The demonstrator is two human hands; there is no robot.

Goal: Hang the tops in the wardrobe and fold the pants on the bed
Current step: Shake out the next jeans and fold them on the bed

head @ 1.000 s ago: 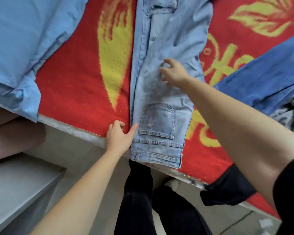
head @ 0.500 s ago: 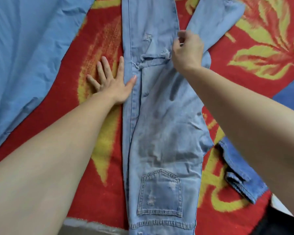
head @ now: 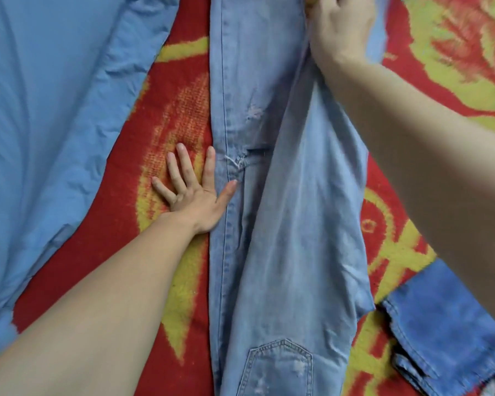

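Note:
Light blue ripped jeans (head: pixel 292 224) lie lengthwise down the middle of the bed, one leg folded over the other, back pocket near the bottom edge. My left hand (head: pixel 195 190) lies flat with spread fingers on the blanket, its thumb and forefinger pressing the jeans' left seam beside the knee rip. My right hand (head: pixel 340 27) reaches far up the upper leg at the top of the view; its fingers curl into the denim, the tips cut off by the frame.
A red blanket with yellow pattern (head: pixel 166 115) covers the bed. A light blue shirt (head: pixel 49 124) is spread at the left. A darker blue denim garment (head: pixel 452 324) lies at the lower right.
My right hand has slid further up the jeans leg toward the far end. The view has moved in closer over the bed. My left hand stays flat by the left seam.

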